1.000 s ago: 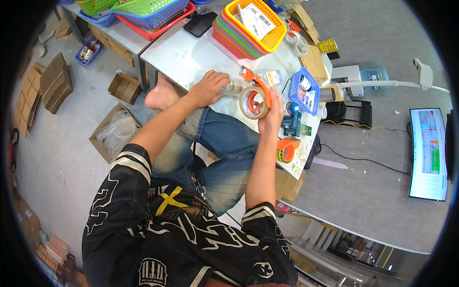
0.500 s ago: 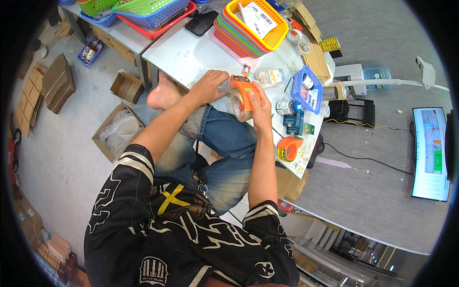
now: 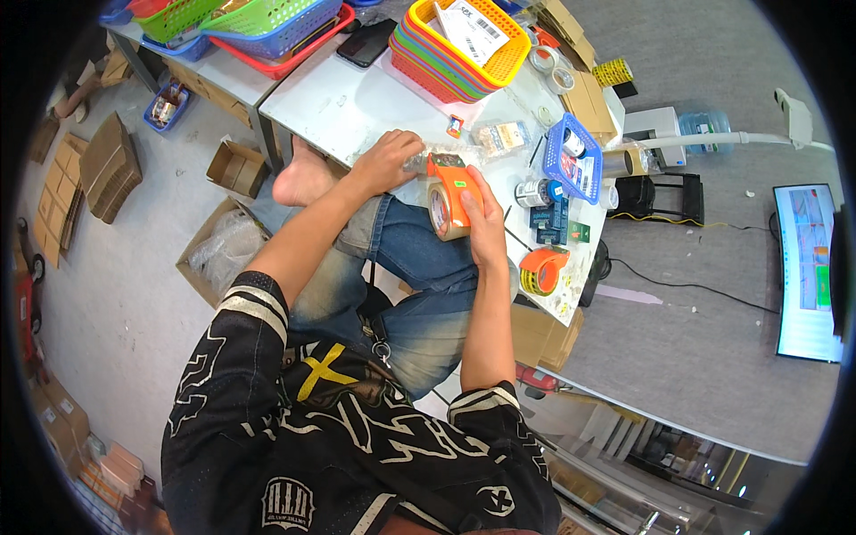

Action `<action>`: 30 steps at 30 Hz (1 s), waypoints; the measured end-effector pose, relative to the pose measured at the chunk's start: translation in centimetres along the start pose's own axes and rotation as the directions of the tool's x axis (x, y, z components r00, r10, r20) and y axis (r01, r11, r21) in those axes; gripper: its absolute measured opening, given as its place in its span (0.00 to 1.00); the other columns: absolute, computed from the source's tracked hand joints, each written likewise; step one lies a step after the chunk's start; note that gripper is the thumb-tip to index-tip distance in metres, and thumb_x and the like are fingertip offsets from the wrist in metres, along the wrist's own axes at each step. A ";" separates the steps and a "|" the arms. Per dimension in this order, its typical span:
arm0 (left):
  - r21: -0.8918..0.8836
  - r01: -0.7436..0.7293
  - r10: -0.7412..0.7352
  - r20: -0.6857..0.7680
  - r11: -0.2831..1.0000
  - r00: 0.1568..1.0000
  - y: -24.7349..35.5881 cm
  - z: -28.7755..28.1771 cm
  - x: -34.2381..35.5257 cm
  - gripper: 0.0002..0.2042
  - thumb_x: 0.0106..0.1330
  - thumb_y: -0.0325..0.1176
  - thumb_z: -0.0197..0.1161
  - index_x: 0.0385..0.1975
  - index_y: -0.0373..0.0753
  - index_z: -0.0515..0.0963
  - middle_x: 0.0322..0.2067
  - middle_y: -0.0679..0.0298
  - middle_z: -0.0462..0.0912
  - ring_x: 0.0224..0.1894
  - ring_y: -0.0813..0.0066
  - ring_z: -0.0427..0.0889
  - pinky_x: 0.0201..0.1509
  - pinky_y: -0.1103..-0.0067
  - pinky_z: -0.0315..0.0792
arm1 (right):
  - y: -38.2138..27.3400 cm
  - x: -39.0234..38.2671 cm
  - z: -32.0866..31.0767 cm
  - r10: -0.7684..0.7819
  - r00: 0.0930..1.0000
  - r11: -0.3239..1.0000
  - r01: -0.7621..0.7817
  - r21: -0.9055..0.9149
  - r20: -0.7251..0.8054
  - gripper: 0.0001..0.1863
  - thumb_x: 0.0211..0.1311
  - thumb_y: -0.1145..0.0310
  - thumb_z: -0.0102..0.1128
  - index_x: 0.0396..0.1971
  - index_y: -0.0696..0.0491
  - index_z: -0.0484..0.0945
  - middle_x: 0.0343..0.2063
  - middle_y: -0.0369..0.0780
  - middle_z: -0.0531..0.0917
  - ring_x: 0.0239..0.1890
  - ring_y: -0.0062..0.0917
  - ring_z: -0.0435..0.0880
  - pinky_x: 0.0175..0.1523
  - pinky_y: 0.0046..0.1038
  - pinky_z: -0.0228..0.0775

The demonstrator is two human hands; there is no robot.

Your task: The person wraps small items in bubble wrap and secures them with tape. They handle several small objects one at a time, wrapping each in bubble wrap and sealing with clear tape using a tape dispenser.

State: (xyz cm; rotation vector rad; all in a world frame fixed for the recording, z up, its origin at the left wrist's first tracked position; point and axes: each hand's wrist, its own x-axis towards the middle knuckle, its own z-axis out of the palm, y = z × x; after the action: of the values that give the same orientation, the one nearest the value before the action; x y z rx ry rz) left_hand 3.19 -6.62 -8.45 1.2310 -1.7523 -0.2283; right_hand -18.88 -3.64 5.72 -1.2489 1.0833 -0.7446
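My right hand grips an orange tape dispenser loaded with a wide roll of clear-tan tape, held above my lap by the table's near edge. Left of it, my left hand is closed, its curled fingers on clear plastic wrapping at the table edge. What lies inside that wrapping I cannot make out. Just beyond are a small red-orange packet and a clear bag with a label. Right of the dispenser stand a white bottle with a blue cap and dark teal boxes.
A blue basket with bottles stands on the table's right. A second orange dispenser lies at the near right corner. Stacked coloured baskets and a black phone are farther back. An open carton with plastic sits on the floor at left.
The tape dispenser in my right hand has shifted slightly down, away from my left fingers. More of the clear plastic shows beside my left hand, which stays nearly in place.
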 end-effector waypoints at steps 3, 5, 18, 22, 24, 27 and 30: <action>0.013 0.002 -0.003 0.039 1.000 0.999 0.2 -0.2 0.2 0.26 0.48 0.27 0.78 0.51 0.38 0.79 0.51 0.59 0.81 0.57 0.57 0.78 0.65 0.66 0.74 | 0.1 -0.8 0.0 -0.004 1.000 0.999 0.003 0.049 0.013 0.30 0.79 0.68 0.58 0.77 0.56 0.64 0.57 0.45 0.82 0.45 0.25 0.85 0.50 0.27 0.80; 0.012 -0.015 0.015 0.034 1.000 0.999 0.1 -0.2 0.2 0.25 0.49 0.27 0.78 0.50 0.39 0.79 0.50 0.60 0.80 0.56 0.57 0.78 0.64 0.66 0.74 | 0.4 -1.0 0.1 0.003 0.999 0.996 -0.005 0.086 0.032 0.31 0.79 0.70 0.57 0.78 0.54 0.62 0.46 0.45 0.86 0.26 0.25 0.86 0.29 0.28 0.82; -0.010 -0.003 0.003 -0.011 1.000 1.000 -0.2 0.0 0.2 0.25 0.50 0.29 0.79 0.50 0.37 0.79 0.50 0.57 0.81 0.55 0.54 0.78 0.63 0.65 0.75 | -1.3 -4.0 -0.2 0.091 0.995 0.994 -0.093 0.052 0.044 0.31 0.78 0.71 0.57 0.77 0.57 0.62 0.43 0.44 0.86 0.24 0.26 0.85 0.28 0.28 0.82; -0.005 0.001 -0.001 -0.027 1.000 1.000 -0.1 0.1 0.1 0.25 0.49 0.30 0.79 0.49 0.37 0.79 0.48 0.57 0.80 0.54 0.54 0.78 0.62 0.65 0.74 | -1.6 -3.6 -0.3 0.135 0.991 0.991 -0.135 0.014 0.012 0.27 0.76 0.70 0.58 0.72 0.58 0.69 0.42 0.44 0.87 0.23 0.25 0.85 0.26 0.28 0.81; -0.010 0.002 -0.003 -0.046 1.000 0.999 -0.2 0.2 0.3 0.25 0.50 0.31 0.79 0.49 0.38 0.79 0.48 0.57 0.80 0.54 0.54 0.78 0.62 0.65 0.74 | -1.0 -1.9 -1.0 0.150 0.989 0.988 -0.150 -0.024 -0.014 0.23 0.76 0.69 0.58 0.67 0.59 0.73 0.39 0.43 0.87 0.22 0.24 0.83 0.25 0.28 0.80; -0.003 0.007 -0.007 -0.035 1.000 0.999 -0.3 0.5 0.4 0.25 0.50 0.32 0.80 0.49 0.38 0.79 0.48 0.56 0.81 0.54 0.54 0.79 0.61 0.64 0.75 | -0.1 0.5 -1.9 0.192 0.979 0.979 -0.195 -0.054 -0.062 0.19 0.76 0.67 0.58 0.61 0.60 0.77 0.33 0.43 0.86 0.20 0.22 0.81 0.22 0.27 0.77; 0.009 0.010 -0.010 -0.014 1.000 1.000 -0.3 0.5 0.5 0.25 0.51 0.33 0.80 0.49 0.38 0.79 0.48 0.56 0.81 0.54 0.53 0.79 0.61 0.64 0.75 | -0.4 2.2 -2.1 0.286 0.955 0.958 -0.285 0.023 -0.084 0.18 0.76 0.67 0.58 0.58 0.60 0.80 0.31 0.42 0.86 0.18 0.22 0.79 0.18 0.27 0.73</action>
State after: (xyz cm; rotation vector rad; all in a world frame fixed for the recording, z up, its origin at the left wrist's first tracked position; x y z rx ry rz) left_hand 3.04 -7.33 -8.63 1.2448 -1.7372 -0.2173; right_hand -20.03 -6.52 5.63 -1.0292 1.2972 -0.5864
